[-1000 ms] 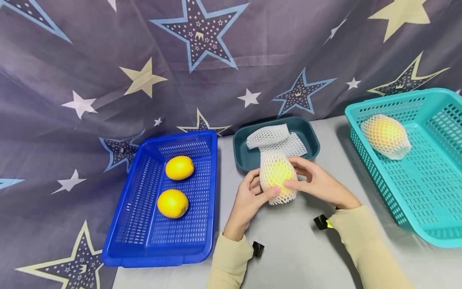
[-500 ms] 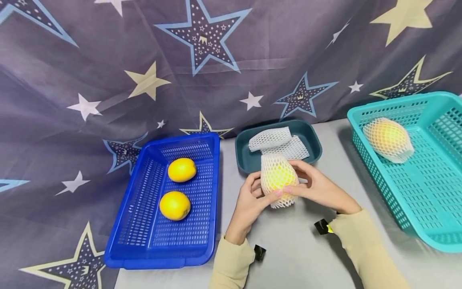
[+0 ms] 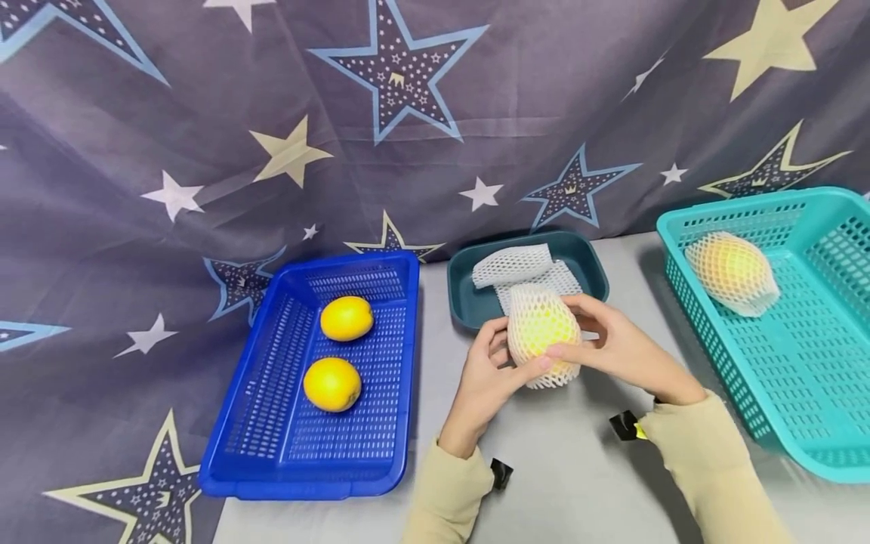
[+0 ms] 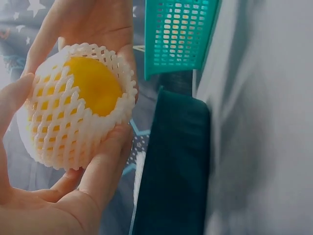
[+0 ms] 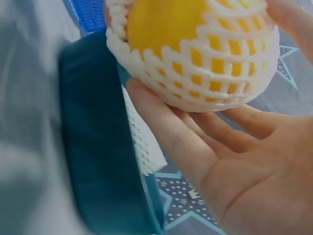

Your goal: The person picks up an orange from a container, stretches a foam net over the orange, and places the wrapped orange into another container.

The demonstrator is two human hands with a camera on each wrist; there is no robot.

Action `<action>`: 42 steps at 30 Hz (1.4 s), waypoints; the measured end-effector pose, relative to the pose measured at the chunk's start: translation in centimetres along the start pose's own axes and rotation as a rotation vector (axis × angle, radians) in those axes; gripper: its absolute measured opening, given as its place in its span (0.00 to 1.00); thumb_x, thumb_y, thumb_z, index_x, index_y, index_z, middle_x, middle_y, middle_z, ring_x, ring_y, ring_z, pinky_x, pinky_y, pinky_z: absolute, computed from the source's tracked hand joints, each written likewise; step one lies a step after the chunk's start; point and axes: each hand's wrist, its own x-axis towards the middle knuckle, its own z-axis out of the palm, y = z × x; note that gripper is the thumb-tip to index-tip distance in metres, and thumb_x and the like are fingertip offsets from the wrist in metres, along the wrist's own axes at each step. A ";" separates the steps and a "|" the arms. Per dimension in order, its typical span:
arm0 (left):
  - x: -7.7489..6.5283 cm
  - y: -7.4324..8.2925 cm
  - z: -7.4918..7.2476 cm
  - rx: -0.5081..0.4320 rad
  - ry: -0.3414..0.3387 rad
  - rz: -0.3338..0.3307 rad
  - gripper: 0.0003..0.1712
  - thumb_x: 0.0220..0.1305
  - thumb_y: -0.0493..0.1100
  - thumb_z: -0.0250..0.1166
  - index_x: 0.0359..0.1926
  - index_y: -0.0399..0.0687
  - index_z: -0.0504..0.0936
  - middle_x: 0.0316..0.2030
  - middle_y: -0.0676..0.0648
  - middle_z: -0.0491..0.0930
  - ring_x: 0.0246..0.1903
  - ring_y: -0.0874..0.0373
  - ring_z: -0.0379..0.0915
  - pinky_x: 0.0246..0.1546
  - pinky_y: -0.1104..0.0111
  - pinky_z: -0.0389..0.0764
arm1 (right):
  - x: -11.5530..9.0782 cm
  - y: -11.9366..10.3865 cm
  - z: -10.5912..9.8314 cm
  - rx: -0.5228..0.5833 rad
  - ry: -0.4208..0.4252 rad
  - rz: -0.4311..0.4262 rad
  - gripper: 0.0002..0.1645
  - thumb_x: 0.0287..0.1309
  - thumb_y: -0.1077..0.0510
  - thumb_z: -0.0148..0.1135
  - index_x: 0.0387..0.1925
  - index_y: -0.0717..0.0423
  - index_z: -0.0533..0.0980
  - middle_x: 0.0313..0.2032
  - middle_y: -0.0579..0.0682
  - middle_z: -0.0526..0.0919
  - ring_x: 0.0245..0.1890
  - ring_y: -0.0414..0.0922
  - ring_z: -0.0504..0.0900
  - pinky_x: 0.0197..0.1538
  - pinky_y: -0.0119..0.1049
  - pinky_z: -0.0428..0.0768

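Observation:
Both hands hold one yellow fruit (image 4: 95, 85) inside a white foam net sleeve (image 3: 544, 332), over the table in front of a dark teal tray (image 3: 461, 295). My left hand (image 3: 485, 381) grips its left side, thumb on the near face. From the right, my right hand (image 3: 618, 347) grips it too, its thumb close to the left one. Through the sleeve's open end, both wrist views show bare yellow skin; elsewhere the mesh covers it. Inside the tray lie a white foam net (image 3: 513, 264) and another flat foam net (image 3: 564, 278), partly hidden by the held fruit.
On the left a blue basket (image 3: 370, 434) contains an upper yellow fruit (image 3: 347, 317) and a lower yellow fruit (image 3: 332, 384). At right stands a turquoise basket (image 3: 825, 347) with a netted fruit (image 3: 730, 272) inside. A star-patterned cloth (image 3: 408, 181) hangs behind.
Both hands and the netted fruit have shifted slightly right. The sleeve's far end now looks shorter and rounder about the fruit. The head view has also shifted a little.

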 end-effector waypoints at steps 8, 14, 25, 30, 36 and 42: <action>1.2 0.7 2.7 -0.001 -0.028 0.064 0.38 0.52 0.38 0.77 0.62 0.56 0.70 0.51 0.51 0.80 0.47 0.58 0.81 0.44 0.67 0.84 | -1.1 -1.6 -3.1 -0.111 0.010 0.029 0.36 0.60 0.55 0.70 0.67 0.54 0.66 0.57 0.50 0.74 0.49 0.41 0.79 0.45 0.34 0.85; 1.8 0.8 5.0 -0.012 -0.043 0.074 0.36 0.52 0.38 0.77 0.60 0.58 0.71 0.49 0.56 0.80 0.46 0.62 0.81 0.44 0.69 0.84 | -2.1 -2.3 -4.7 -0.216 0.064 0.047 0.36 0.60 0.57 0.69 0.66 0.59 0.66 0.55 0.54 0.75 0.46 0.35 0.78 0.42 0.32 0.84; 2.8 0.9 8.9 -0.068 -0.076 0.104 0.36 0.51 0.31 0.75 0.59 0.51 0.69 0.46 0.58 0.77 0.40 0.68 0.80 0.37 0.75 0.82 | -4.1 -3.4 -7.6 -0.332 0.083 0.156 0.45 0.56 0.49 0.73 0.70 0.57 0.61 0.54 0.56 0.75 0.44 0.40 0.74 0.35 0.33 0.82; 3.0 0.5 10.6 -0.121 -0.103 0.063 0.36 0.52 0.30 0.74 0.59 0.55 0.69 0.46 0.60 0.76 0.39 0.69 0.79 0.35 0.76 0.82 | -4.8 -3.7 -8.9 -0.429 0.107 0.163 0.44 0.55 0.47 0.73 0.67 0.57 0.65 0.51 0.56 0.78 0.46 0.50 0.75 0.30 0.34 0.81; 3.2 0.1 13.1 -0.172 -0.122 0.056 0.36 0.53 0.31 0.74 0.58 0.58 0.69 0.47 0.59 0.74 0.40 0.70 0.77 0.38 0.77 0.81 | -5.9 -3.5 -10.6 -0.512 0.143 0.206 0.48 0.54 0.46 0.73 0.69 0.61 0.63 0.51 0.61 0.78 0.48 0.57 0.75 0.27 0.33 0.79; 3.0 -0.5 15.0 -0.211 -0.139 0.024 0.34 0.54 0.31 0.73 0.57 0.60 0.70 0.46 0.60 0.74 0.39 0.70 0.77 0.37 0.77 0.80 | -7.2 -2.7 -11.5 -0.538 0.166 0.270 0.51 0.54 0.45 0.73 0.71 0.64 0.60 0.53 0.64 0.75 0.49 0.60 0.73 0.26 0.32 0.77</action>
